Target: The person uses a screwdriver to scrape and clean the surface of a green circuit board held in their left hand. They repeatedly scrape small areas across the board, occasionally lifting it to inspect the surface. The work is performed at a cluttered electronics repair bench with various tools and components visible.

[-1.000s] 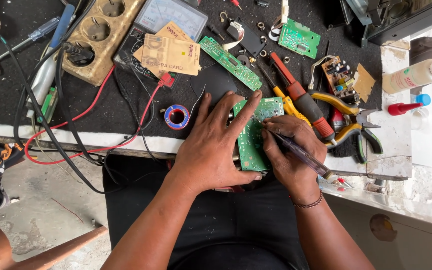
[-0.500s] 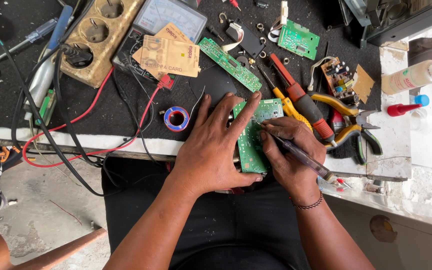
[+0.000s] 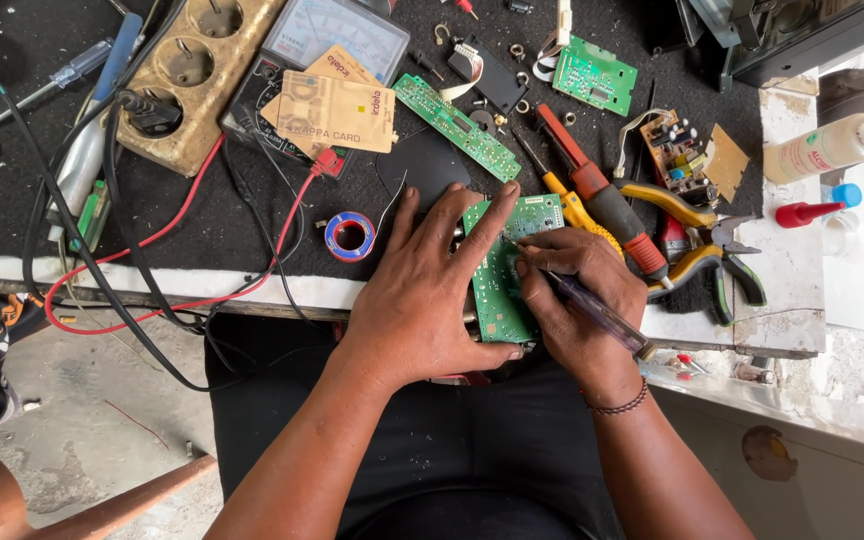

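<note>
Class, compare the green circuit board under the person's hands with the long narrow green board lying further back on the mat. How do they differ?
The circuit board under the hands is broad and pinned by the left hand, with the right hand working a tool on it; the long narrow board is a slim strip, lying untouched and slanted. Both are green.

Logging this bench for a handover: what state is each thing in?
Green circuit board: flat, pinned by left hand.
Screwdriver: gripped by right hand, tip on board.
Pliers: lying unused.
Power strip: one plug inserted.
Tape roll: lying flat.
</note>
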